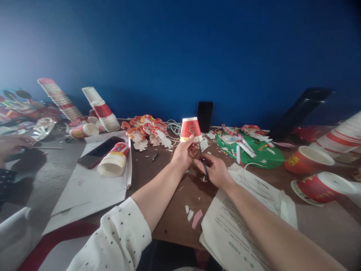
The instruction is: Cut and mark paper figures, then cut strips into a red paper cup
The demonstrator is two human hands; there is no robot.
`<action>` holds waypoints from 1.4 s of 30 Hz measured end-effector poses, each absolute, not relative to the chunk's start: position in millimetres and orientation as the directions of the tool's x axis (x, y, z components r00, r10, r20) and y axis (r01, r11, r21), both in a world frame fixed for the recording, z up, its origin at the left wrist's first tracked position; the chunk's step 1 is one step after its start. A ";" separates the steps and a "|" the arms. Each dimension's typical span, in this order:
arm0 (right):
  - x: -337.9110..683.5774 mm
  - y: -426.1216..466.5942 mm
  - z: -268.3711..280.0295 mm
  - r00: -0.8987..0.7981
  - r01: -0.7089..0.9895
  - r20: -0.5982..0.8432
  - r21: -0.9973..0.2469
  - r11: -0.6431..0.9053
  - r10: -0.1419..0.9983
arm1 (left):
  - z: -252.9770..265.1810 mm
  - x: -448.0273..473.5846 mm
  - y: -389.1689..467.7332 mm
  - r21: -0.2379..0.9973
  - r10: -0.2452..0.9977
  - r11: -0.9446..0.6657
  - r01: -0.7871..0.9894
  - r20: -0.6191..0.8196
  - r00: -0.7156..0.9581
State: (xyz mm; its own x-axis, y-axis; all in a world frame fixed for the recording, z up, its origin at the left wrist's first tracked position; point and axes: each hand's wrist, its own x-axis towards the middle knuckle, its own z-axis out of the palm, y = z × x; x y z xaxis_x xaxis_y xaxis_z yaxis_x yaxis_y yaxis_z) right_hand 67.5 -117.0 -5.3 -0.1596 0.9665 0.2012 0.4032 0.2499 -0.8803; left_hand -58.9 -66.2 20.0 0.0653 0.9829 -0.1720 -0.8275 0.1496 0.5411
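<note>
A red and white paper cup [188, 127] is held upside down over the middle of the table by my left hand [183, 153], whose thumb presses on its printed side. My right hand [216, 169] is closed around the dark handles of a pair of scissors [205, 169]. The blades point up and touch or overlap the cup's right edge; how far they part I cannot tell. Cut paper-cup pieces in red and white [149, 130] lie in a heap behind my left hand. Small paper scraps [190, 215] are scattered below my hands.
A black phone [205, 114] leans against the blue wall. Right of it lies a green disc [270, 156] with scraps and tubes. Printed papers [225, 229] sit under my right forearm. Stacked cups [114, 160] and another phone [98, 150] rest on white board. Another person's hand [14, 145] is at left.
</note>
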 end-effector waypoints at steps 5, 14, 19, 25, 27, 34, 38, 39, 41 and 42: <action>68.5 -112.7 -5.6 -0.151 0.386 0.093 -0.911 0.146 0.984 | 22.2 -56.9 -67.5 0.579 0.996 0.060 -0.813 -0.083 0.015; 65.8 -111.1 4.6 0.052 0.102 0.039 -0.994 0.033 0.998 | 21.9 -51.8 -69.9 0.619 0.997 -0.080 -0.781 0.042 -0.069; 73.9 -101.3 12.8 0.186 -0.304 0.073 -0.944 0.128 0.980 | 17.1 -31.8 -90.3 0.654 0.996 0.051 -0.754 0.022 0.086; 82.3 -94.5 19.8 0.186 -0.468 0.036 -0.876 0.121 0.982 | 14.0 -22.5 -101.9 0.685 0.987 0.124 -0.718 -0.010 0.161; 85.1 -92.8 20.7 0.181 -0.519 0.033 -0.846 0.124 0.983 | 15.0 -25.6 -99.9 0.659 0.991 0.117 -0.743 -0.032 0.127; 87.8 -94.1 18.6 0.249 -0.432 0.039 -0.890 0.147 0.968 | 20.1 -33.0 -91.0 0.682 0.996 0.086 -0.726 -0.054 0.067; 85.9 -96.4 12.4 0.231 -0.181 0.024 -0.981 0.067 0.973 | 24.9 -40.7 -82.2 0.670 0.995 0.057 -0.740 -0.096 -0.011; 85.5 -96.9 11.4 0.212 -0.140 0.014 -0.989 0.045 0.977 | 26.1 -43.5 -79.4 0.658 0.994 0.039 -0.752 -0.102 -0.038; 84.3 -98.2 10.7 0.189 -0.077 -0.001 -0.997 0.014 0.982 | 27.8 -49.3 -73.8 0.637 0.990 0.004 -0.770 -0.110 -0.086; 83.4 -99.2 11.2 0.180 -0.048 -0.004 -0.999 0.005 0.984 | 28.3 -51.9 -71.4 0.631 0.988 -0.008 -0.776 -0.114 -0.103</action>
